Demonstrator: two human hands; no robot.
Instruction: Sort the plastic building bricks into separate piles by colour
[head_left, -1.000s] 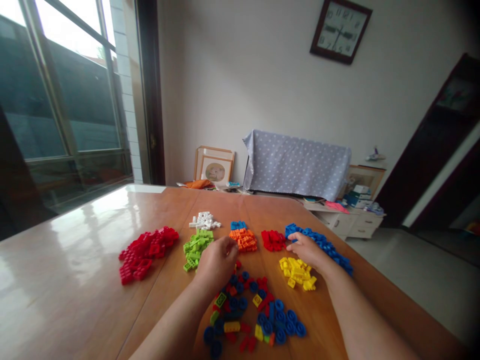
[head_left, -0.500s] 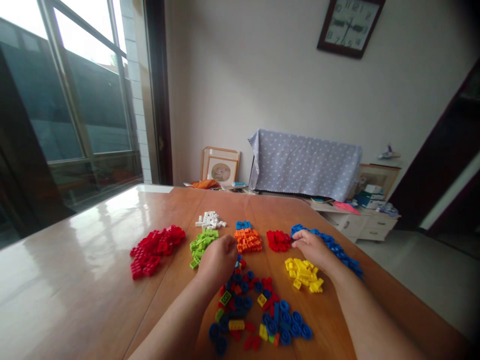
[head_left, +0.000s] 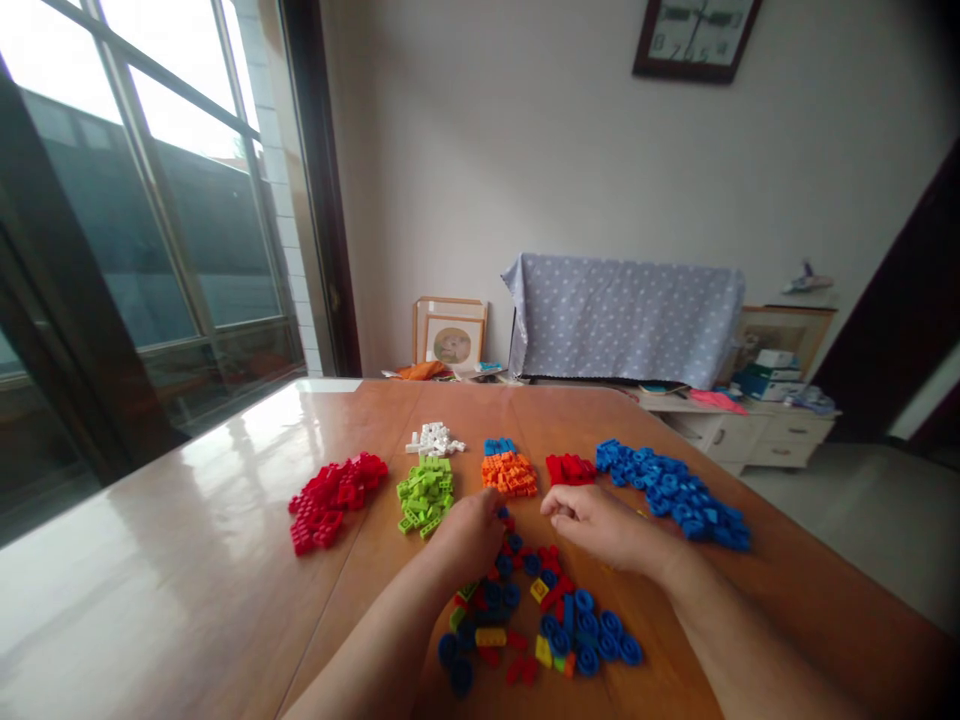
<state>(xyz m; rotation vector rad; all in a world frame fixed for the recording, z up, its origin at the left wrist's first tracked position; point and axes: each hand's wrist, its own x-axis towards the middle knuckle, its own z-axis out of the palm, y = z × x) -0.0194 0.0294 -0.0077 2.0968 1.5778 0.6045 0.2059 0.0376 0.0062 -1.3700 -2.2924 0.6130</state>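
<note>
My left hand (head_left: 474, 532) is closed at the far end of a mixed heap of toy building bricks (head_left: 555, 635). A bit of blue shows by its fingertips, but I cannot make out whether it is gripped. My right hand (head_left: 589, 518) hovers just right of it, fingers curled in with no brick showing. Beyond the hands lie sorted piles: orange bricks (head_left: 510, 474), small red bricks (head_left: 570, 469) and blue pieces (head_left: 675, 490). Lime green bricks (head_left: 425, 495) are beside my left hand. My right hand and forearm hide nearly all the yellow pile.
Farther left on the wooden table (head_left: 225, 560) is a larger red pile (head_left: 337, 498). White bricks (head_left: 435, 439) and a few blue bricks (head_left: 499, 446) sit toward the back. Past the table's far edge stands a low white cabinet (head_left: 772, 435) under a dotted cloth (head_left: 626, 315).
My right hand has moved left from beside the blue pile toward my left hand. My left hand has lowered slightly toward the mixed heap. The view has shifted a little.
</note>
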